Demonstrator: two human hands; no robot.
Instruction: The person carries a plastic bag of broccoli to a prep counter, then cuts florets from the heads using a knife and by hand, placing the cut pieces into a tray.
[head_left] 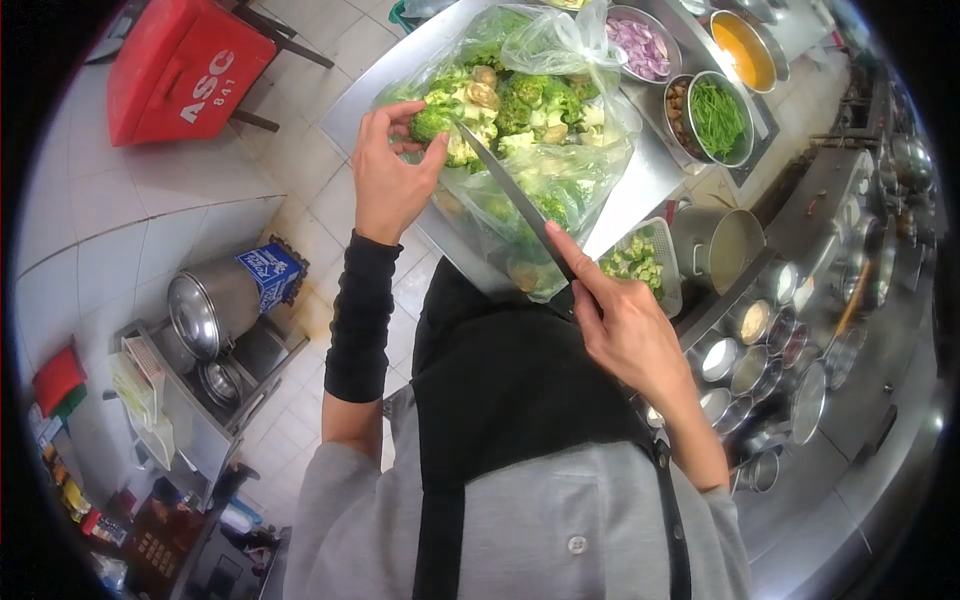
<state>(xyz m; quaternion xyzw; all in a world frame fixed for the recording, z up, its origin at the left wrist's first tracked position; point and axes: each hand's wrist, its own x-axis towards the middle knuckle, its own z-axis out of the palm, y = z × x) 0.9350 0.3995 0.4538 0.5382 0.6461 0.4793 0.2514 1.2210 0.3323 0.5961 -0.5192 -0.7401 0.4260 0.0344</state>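
My left hand (398,165) pinches a piece of broccoli (433,117) between thumb and fingers at the near left of a clear plastic bag (590,165). My right hand (615,325) grips the dark handle of a long kitchen knife (515,192), index finger stretched along its spine. The knife's tip is close to the broccoli in my left hand; whether the blade touches it, I cannot tell. Several cut broccoli florets (540,95) lie in the bag, some with pale stem faces showing. The bag rests on a metal table (650,150), its upper end bunched.
Bowls of chopped purple onion (640,48), green sliced vegetable (718,118) and orange liquid (742,62) stand at the far right. A basket of cut green pieces (650,262) and a large pot (728,245) sit beyond my right hand. A red box (185,75) stands left.
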